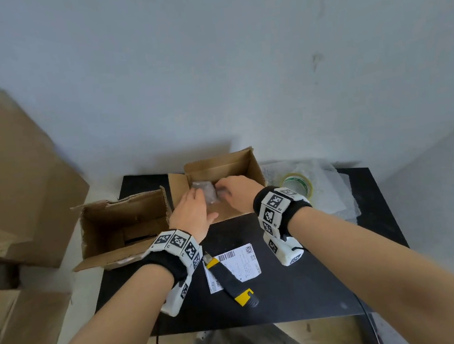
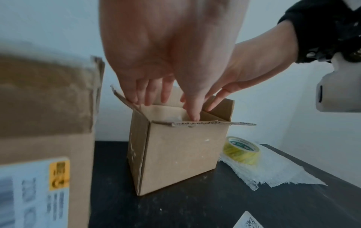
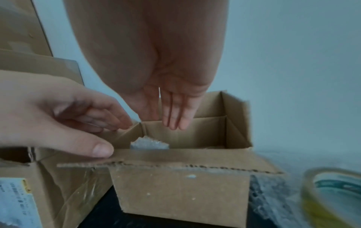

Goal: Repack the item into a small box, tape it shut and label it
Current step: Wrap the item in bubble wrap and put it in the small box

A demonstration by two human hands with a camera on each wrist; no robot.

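Note:
The small cardboard box (image 1: 243,164) stands open at the back of the black table (image 1: 301,289), all flaps up or out. A bubble-wrapped item (image 1: 205,192) lies inside it, seen low in the box (image 3: 149,144) in the right wrist view. My left hand (image 1: 193,211) reaches over the box's left side with relaxed fingers, and its thumb (image 3: 101,148) rests on the near flap. My right hand (image 1: 233,196) hovers over the opening, fingers (image 3: 175,117) straight and pointing down, apart from the item. Neither hand holds anything.
A larger open box (image 1: 123,226) stands just left of the small one. A tape roll (image 1: 296,186) sits on a bubble-wrap sheet (image 1: 330,189) at the right. Nearer me lie a white shipping label (image 1: 243,264) and a yellow-black utility knife (image 1: 229,278). Big cartons (image 1: 13,178) stand left.

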